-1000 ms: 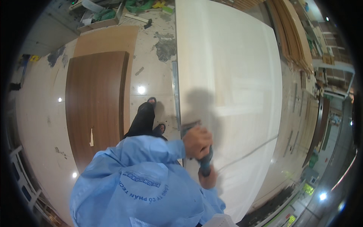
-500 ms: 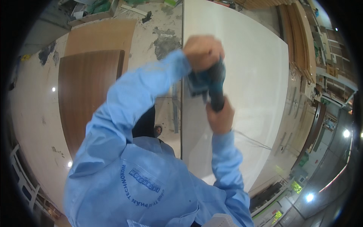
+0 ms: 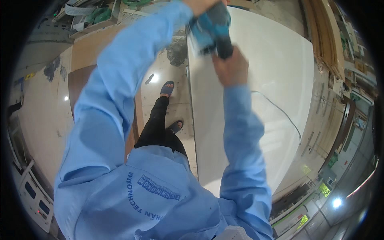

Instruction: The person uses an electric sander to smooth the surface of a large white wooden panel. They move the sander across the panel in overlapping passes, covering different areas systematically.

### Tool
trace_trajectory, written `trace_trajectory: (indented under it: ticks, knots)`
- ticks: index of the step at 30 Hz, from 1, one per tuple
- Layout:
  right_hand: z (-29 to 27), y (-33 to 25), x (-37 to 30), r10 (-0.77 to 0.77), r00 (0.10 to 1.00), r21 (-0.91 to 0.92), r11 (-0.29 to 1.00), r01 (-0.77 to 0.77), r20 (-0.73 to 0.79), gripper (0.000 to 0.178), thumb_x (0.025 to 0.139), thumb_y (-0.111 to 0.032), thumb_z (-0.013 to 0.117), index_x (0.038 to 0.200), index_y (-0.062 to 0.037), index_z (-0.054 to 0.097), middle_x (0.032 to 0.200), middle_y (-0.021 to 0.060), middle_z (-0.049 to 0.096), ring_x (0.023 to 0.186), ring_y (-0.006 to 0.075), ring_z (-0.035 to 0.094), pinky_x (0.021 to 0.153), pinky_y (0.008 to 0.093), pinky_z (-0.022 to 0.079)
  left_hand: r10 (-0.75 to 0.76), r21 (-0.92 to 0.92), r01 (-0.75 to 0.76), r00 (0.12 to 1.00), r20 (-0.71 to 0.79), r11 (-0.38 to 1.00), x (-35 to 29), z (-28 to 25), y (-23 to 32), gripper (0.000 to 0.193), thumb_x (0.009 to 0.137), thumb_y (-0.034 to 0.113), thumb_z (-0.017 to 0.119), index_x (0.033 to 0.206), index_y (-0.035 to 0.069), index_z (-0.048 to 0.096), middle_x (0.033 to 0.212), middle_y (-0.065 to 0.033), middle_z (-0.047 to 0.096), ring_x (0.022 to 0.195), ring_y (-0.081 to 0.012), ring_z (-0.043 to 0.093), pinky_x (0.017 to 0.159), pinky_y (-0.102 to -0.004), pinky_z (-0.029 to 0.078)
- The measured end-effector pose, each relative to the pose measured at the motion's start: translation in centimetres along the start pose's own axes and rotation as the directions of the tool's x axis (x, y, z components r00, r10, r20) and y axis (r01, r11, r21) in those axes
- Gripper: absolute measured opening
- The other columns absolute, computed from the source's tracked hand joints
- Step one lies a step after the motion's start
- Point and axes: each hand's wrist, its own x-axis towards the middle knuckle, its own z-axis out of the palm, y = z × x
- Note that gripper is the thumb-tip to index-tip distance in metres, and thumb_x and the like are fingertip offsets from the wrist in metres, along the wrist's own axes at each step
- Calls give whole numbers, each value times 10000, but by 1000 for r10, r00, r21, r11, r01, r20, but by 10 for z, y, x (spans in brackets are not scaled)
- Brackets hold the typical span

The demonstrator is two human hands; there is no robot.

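A teal corded power tool (image 3: 218,26) with a black rear handle rests at the far left edge of a large white board (image 3: 276,68). It has the look of a hand planer or belt sander, but motion blur hides its exact kind. My right hand (image 3: 233,69) is wrapped round the black handle. At the top rim my left hand (image 3: 203,5) grips the tool's front; part of that hand is cut off by the picture's edge. From the handle side a dark cord (image 3: 285,112) trails over the board to its right edge. The tool's underside is hidden.
Left of me, a brown wooden panel (image 3: 80,86) is partly covered by my left sleeve. My sandalled feet (image 3: 168,89) stand beside the board's left edge. Stacked wooden boards (image 3: 326,36) lean at the far right, and a crate with green items (image 3: 98,18) sits at the far left.
Both hands have pushed the power tool away from me, along the board's left edge toward its far end. My arms are stretched further out, and more of my legs and feet shows.
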Motion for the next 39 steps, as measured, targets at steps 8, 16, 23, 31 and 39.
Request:
trace_trajectory:
  ticks: [8,16,23,31,39]
  knots:
    - [-58,62,-299,273,952,79,955,-285,137,313,868,-229,776,1034,-42,588,792,242,684,768,501,678,645,506,523,-187,-333,211,977,103,919,-194,68,247,109,749,88,591,779,105,695,789,-85,686,771,-327,645,701,-442,540]
    - [-77,79,-438,495,860,-102,868,-485,121,265,873,-203,756,1054,-84,604,752,247,680,713,498,675,606,542,526,-119,-372,202,965,234,906,-262,89,357,124,693,116,624,806,100,675,813,-48,630,820,-287,631,697,-434,526]
    - [-43,40,-200,134,983,88,985,-146,123,251,902,-196,713,1045,-40,579,768,279,663,769,533,654,634,556,515,-132,-251,150,988,85,956,-129,40,171,173,734,66,559,825,71,706,829,-93,687,782,-300,643,719,-395,544]
    - [14,-40,87,-21,994,-79,996,29,105,340,843,-237,706,1083,-10,625,956,299,724,925,504,701,830,559,565,-187,-70,190,981,50,979,50,-43,-49,399,904,330,501,833,49,776,830,-128,756,793,-231,712,757,-359,537]
    - [11,-4,11,-3,999,43,999,1,47,341,854,-213,731,1106,-33,589,889,266,716,870,501,690,783,578,544,-209,-218,232,970,125,948,4,-11,-8,341,901,267,506,851,26,741,841,-112,724,832,-235,679,804,-355,519]
